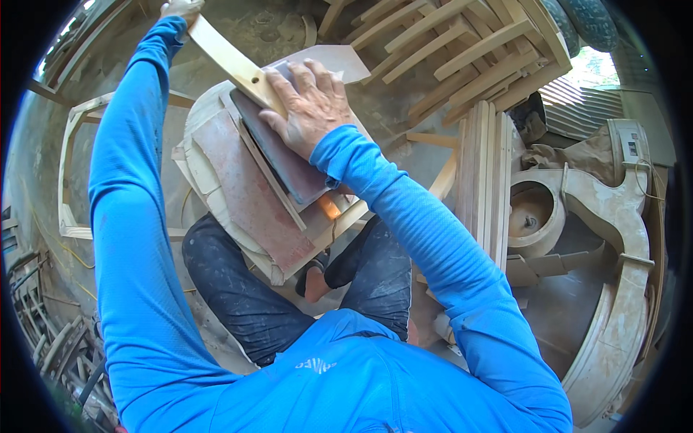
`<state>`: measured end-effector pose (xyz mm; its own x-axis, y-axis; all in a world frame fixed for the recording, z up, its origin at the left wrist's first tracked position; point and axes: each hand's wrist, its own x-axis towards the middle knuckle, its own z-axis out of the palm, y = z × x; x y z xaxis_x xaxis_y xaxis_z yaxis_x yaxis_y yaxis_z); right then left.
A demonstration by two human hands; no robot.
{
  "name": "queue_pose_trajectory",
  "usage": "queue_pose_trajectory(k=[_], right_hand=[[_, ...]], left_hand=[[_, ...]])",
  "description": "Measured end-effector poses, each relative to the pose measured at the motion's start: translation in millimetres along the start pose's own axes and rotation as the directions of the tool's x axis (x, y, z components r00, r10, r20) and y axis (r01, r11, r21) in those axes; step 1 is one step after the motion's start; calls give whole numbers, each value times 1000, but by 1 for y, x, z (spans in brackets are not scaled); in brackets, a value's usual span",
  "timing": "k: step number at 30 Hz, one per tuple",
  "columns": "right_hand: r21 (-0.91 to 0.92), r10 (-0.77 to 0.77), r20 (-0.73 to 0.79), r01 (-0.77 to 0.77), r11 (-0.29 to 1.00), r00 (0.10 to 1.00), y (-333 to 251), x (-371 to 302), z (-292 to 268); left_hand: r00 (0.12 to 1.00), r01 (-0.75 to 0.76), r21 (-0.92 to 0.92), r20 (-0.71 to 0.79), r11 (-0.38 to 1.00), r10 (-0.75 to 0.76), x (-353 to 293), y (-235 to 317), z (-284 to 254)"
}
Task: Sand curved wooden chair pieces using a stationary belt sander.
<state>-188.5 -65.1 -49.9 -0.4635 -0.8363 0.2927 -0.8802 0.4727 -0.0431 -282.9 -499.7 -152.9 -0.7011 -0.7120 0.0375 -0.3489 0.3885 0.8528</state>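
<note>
A holed, curved wooden piece [224, 52] juts past the worktop's [209, 108] far edge, left hand [182, 9] closed around its outer end, right hand [314, 105] spread over the nearer; shaping appears under way, the final finish impossible to judge.

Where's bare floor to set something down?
Bare floor shows inside the pale wooden frame, beside your left sleeve. Crowded: your right, with stacked slats and a dusty machine, and where your right hand meets the curved wood piece.
</note>
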Motion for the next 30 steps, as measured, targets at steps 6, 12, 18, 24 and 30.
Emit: queue_pose_trajectory(k=[6, 12, 18, 24, 30], right_hand=[[90, 30, -42, -26, 996, 999, -40, -33, -12], [85, 109, -53, -104, 991, 993, -20, -123, -36], [114, 115, 1, -114, 987, 993, -51, -209, -73], [46, 147, 32, -148, 988, 989, -52, -231, -86], [-4, 81, -8, -81, 997, 997, -52, -149, -59]], left_hand=[[987, 45, 485, -159, 873, 37, -35, 5, -65], [999, 13, 540, -36, 842, 8, -161, 113, 11], [999, -2, 690, -35, 724, 37, -270, 140, 10], [993, -52, 662, -42, 748, 107, -304, 150, 17], [922, -304, 415, -97, 857, 374, -215, 100, 0]])
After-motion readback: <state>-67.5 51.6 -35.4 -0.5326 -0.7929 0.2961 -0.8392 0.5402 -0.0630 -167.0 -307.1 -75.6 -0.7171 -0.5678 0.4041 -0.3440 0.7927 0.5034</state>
